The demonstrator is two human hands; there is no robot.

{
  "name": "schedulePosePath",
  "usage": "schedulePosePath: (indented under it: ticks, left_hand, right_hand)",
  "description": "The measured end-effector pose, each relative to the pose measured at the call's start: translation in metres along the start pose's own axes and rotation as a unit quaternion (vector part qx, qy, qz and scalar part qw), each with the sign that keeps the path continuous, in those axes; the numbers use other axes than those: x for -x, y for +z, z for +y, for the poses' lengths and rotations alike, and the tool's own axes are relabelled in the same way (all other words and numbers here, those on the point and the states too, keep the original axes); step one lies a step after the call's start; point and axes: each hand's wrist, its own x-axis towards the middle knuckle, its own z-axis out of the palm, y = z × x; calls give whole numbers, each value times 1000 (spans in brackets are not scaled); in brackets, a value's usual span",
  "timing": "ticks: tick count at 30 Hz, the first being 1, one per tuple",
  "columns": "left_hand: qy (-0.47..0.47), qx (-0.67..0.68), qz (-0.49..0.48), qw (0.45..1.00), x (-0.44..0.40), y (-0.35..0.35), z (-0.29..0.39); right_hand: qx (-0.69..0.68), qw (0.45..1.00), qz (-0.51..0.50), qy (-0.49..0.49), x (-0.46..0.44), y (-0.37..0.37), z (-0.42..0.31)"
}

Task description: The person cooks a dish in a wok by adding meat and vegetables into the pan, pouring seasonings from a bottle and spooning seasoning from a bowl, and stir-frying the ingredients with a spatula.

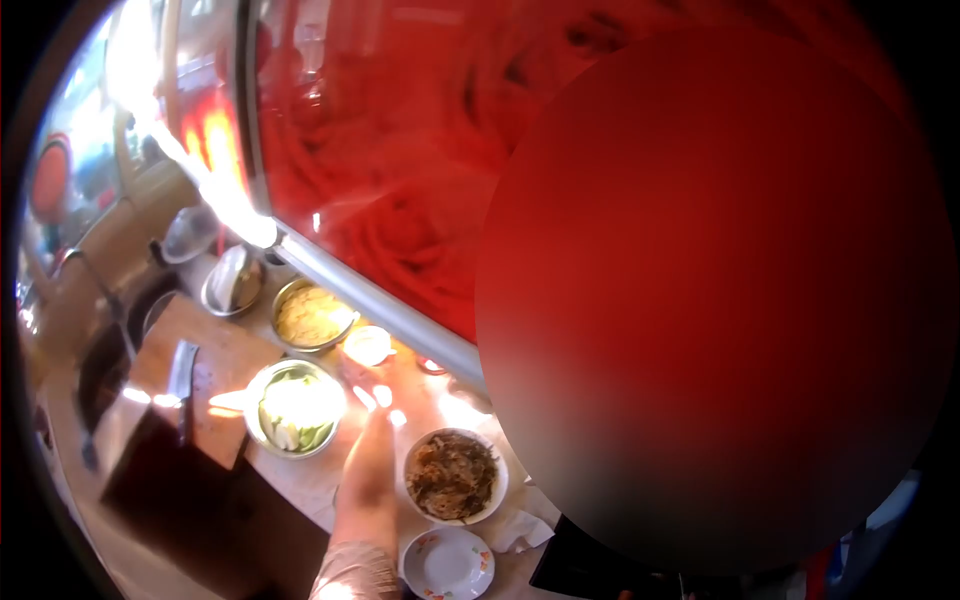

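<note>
My left hand (372, 450) reaches over the counter from the bottom, between a metal bowl of pale green sliced vegetables (298, 408) and a white bowl of brown shredded food (452, 476). Glare washes out its fingers, so their pose and anything in them cannot be made out. Just beyond the hand is a small, brightly lit dish (368, 345). An empty white plate with a floral rim (448, 565) lies beside the forearm. My right hand does not show.
A cleaver (182, 375) lies on a wooden cutting board (222, 350) at the left. Behind are a bowl of yellow food (312, 316) and another bowl (232, 282). Red glossy panels (370, 150) rise beyond the counter. A large blurred red disc (700, 300) hides the right side.
</note>
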Motion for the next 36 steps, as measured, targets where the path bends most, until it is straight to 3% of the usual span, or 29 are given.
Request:
schedulePosePath:
  ticks: [4, 5, 6, 7, 8, 9, 10, 11, 15, 20, 24, 25, 28, 29, 31, 32, 34, 36]
  left_hand:
    - [37, -9, -6, 999, -1, 11, -9]
    - [49, -10, -9, 999, -2, 11, -11]
    - [58, -13, -11, 998, -4, 10, -15]
    - [66, -10, -11, 998, -6, 10, -17]
    - [71, -6, -12, 997, -4, 10, -20]
    - [79, -5, -10, 997, -5, 7, -22]
    - [84, -2, -5, 996, -6, 4, -23]
    - [90, 1, 1, 996, -7, -1, -25]
    - [127, 33, 24, 991, -7, -23, -26]
    - [234, 149, 43, 960, 21, -72, 2]
    - [328, 283, -26, 901, 98, -133, 49]
    - [290, 306, -104, 901, 133, -154, 65]
    - [312, 150, -144, 927, 220, -199, 90]
    - [367, 179, -171, 896, 239, -200, 81]
    - [326, 186, -225, 899, 299, -213, 83]
    - [324, 156, -244, 901, 317, -212, 70]
    - [417, 164, -252, 858, 374, -221, 84]
    - [387, 169, -318, 849, 409, -222, 77]
  right_hand:
    - [49, 996, 80, -9, -22, 5, -18]
    - [69, 996, 37, 44, -30, -2, -31]
    - [-20, 993, 70, 90, -23, 39, 6]
    - [-34, 994, 79, 60, -28, 37, 3]
    - [40, 992, 30, 112, -34, 22, -16]
    - [-9, 994, 68, 90, -30, 51, 19]
    - [-23, 992, 20, 124, -32, 45, 14]
    - [-22, 996, 27, 80, -29, 48, 22]
    - [-70, 994, 0, 83, -25, 58, 42]
    - [-81, 984, -101, 121, -25, 59, 53]
    - [-78, 990, -66, 101, -29, 61, 59]
    - [-86, 989, -66, 102, -30, 56, 56]
    - [-185, 979, 34, 80, -38, 30, 40]
    - [-254, 962, 81, 53, -41, 22, 27]
    - [-390, 918, 72, -1, -44, 8, 0]
    - [-410, 909, 63, -35, -43, -2, -16]
    - [-469, 878, 46, -78, -41, -13, -43]
    - [-517, 850, 36, -95, -39, -14, -58]
